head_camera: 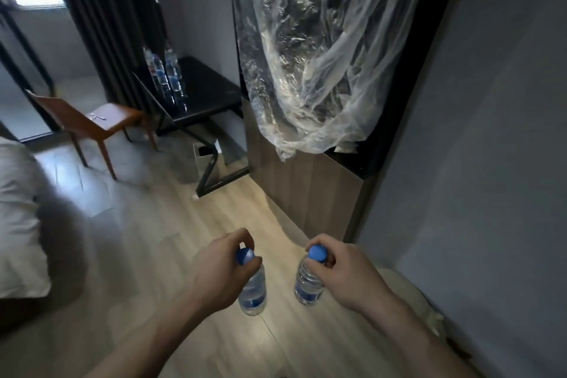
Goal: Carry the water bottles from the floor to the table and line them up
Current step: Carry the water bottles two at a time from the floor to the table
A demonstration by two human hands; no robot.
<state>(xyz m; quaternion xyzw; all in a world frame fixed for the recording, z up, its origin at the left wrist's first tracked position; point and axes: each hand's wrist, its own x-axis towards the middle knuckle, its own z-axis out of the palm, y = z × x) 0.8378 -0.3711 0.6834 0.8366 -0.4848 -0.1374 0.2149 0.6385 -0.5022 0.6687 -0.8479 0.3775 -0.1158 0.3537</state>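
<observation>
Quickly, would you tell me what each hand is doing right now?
Left hand: grips the left bottle by its neck.
Right hand: grips the right bottle likewise.

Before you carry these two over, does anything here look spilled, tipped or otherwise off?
No spill or tipped bottle shows. The left hand and right hand each grip a capped bottle by the neck. The bottles on the table stand upright. Only oddity: a crumpled plastic sheet overhanging the cabinet's edge.

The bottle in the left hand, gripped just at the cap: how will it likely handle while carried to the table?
The bottle looks full, so probably heavy for its size. The left hand pinches only the blue cap, so it may swing. Thin clear plastic would likely dent rather than break.
</observation>
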